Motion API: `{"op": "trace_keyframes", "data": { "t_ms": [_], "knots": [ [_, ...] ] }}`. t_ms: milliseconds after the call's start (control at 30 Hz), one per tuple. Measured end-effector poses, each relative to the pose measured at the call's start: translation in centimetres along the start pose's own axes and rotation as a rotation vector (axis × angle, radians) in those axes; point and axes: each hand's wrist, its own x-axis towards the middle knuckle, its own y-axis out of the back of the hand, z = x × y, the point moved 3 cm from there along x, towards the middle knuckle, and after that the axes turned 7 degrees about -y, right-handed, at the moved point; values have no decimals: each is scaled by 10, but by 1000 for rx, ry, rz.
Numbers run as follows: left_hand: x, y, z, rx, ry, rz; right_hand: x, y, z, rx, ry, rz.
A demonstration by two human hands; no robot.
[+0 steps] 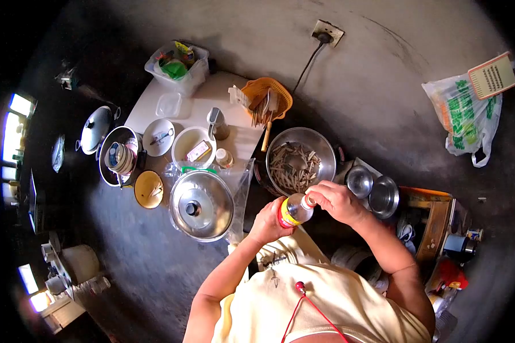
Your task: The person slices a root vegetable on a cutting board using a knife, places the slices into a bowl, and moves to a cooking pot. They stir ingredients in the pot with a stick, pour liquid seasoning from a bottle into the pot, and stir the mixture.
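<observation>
My left hand (268, 222) is wrapped round the body of a bottle (296, 209) with a red and yellow label. The bottle is tilted, its neck toward my right hand (336, 201). Those right fingers are closed on the bottle's cap (309, 200); whether the cap is loose cannot be seen. Just beyond my hands stands a wide metal bowl (327, 153) with many brown strips of food spread inside.
A pot lid (201, 206), a white basin (178, 150), a small jar (224, 158) and an orange basket (283, 97) of chopsticks are on the left table (146, 111). Two small metal bowls (383, 197) sit at right. A plastic bag (460, 117) hangs on the wall.
</observation>
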Motion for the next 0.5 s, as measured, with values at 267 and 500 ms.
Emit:
{"op": "trace_keyframes", "data": {
  "t_ms": [267, 500],
  "knots": [
    [-8, -15, -3, 59, 71, -88, -3, -14, 49, 296, -387, -96],
    [-16, -38, -32, -376, 124, -286, -15, -34, 97, 701, -689, -255]
  ]
}}
